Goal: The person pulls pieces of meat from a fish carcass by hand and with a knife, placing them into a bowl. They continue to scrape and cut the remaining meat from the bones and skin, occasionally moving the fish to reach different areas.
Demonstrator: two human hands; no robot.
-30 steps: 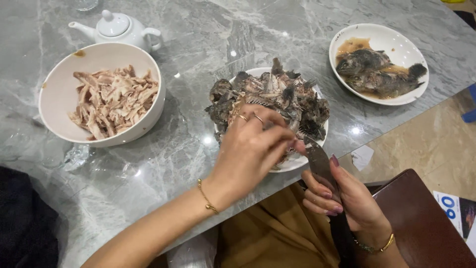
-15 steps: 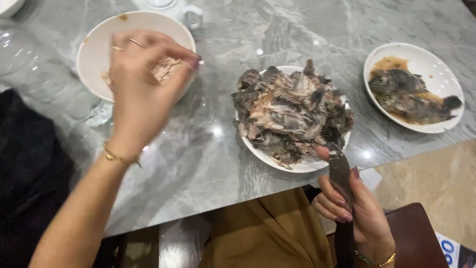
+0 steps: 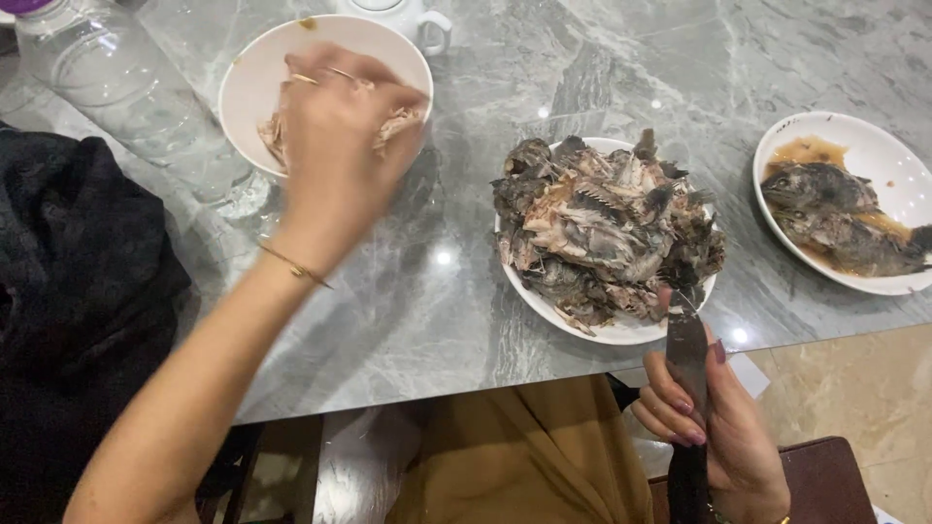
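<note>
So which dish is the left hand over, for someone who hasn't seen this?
On the grey marble table, three white dishes stand in a row. The left hand hovers over the leftmost, a deep white bowl; it alone holds pale shredded meat, not dark fish.

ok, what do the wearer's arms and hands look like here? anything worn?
Both arms are bare, with no sleeves in view. The left hand has a thin gold bracelet at the wrist and at least one slim ring on a finger. The right hand has dark reddish-purple painted nails; a gold bracelet just shows at its wrist by the bottom edge. No gloves on either.
</note>
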